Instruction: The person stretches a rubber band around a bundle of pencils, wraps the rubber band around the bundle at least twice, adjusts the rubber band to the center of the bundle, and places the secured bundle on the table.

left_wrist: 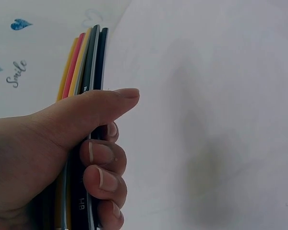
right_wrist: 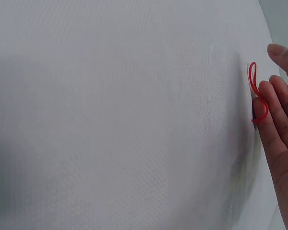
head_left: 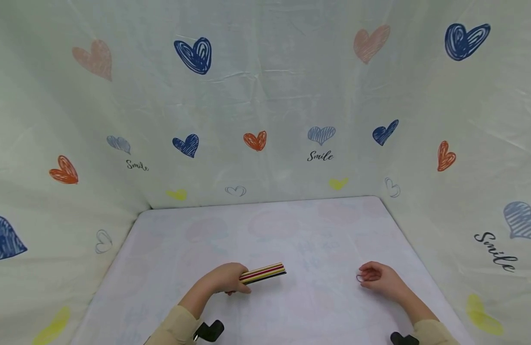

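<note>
In the head view, my left hand (head_left: 230, 278) grips a bundle of several pencils (head_left: 263, 272), yellow, red and dark. Their far ends stick out to the right. The left wrist view shows the fingers of that hand (left_wrist: 93, 139) wrapped round the pencils (left_wrist: 90, 60), thumb across the top; one dark barrel is lettered HB. Over on the right, my right hand (head_left: 379, 280) is just above the table, fingers loosely bent. A thin red rubber band (right_wrist: 265, 109) hangs at the fingers of my right hand (right_wrist: 283, 129), thumb apart from them; how far it loops round them is hidden.
Both hands are over a white table (head_left: 317, 235) with rounded back corners. A pale curtain (head_left: 265, 100) printed with hearts and the word Smile surrounds it at the back and sides. Dark wrist devices (head_left: 211, 330) sit beside the sleeves.
</note>
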A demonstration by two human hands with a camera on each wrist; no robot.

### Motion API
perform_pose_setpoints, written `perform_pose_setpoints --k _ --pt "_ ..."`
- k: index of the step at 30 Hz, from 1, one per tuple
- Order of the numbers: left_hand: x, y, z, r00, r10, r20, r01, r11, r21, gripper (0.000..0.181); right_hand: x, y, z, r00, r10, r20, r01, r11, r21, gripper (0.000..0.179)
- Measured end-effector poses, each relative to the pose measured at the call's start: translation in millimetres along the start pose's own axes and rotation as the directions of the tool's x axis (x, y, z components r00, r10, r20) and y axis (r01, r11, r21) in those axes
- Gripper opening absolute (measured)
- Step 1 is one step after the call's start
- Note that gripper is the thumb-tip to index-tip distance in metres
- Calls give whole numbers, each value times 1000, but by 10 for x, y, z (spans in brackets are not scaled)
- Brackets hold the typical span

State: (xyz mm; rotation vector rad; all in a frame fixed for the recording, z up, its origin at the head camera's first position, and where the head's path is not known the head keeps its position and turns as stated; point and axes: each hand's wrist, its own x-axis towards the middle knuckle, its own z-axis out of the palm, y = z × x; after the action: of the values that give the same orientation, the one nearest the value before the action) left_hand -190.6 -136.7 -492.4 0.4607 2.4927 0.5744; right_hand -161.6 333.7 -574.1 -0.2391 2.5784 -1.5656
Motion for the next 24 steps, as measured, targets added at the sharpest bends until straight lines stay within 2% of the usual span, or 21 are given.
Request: perform_pose_setpoints --k 9,17,20,24 --pt "-5 18 14 1000 -18 -1 18 1000 -7 22 -31 37 -57 999 27 -28 -28 998 -64 36" --pt "-24 26 13 1000 -14 -1 14 1000 -20 21 -49 32 -65 989 64 -134 -81 989 -126 24" --pt "-22 21 16 1000 -6 -1 6 1000 -26 21 -42 7 -61 988 50 -149 -62 995 -73 22" --pt "-19 23 13 1000 6 -5 -6 1000 -29 21 -10 -75 -37 988 26 -153 -15 997 74 21"
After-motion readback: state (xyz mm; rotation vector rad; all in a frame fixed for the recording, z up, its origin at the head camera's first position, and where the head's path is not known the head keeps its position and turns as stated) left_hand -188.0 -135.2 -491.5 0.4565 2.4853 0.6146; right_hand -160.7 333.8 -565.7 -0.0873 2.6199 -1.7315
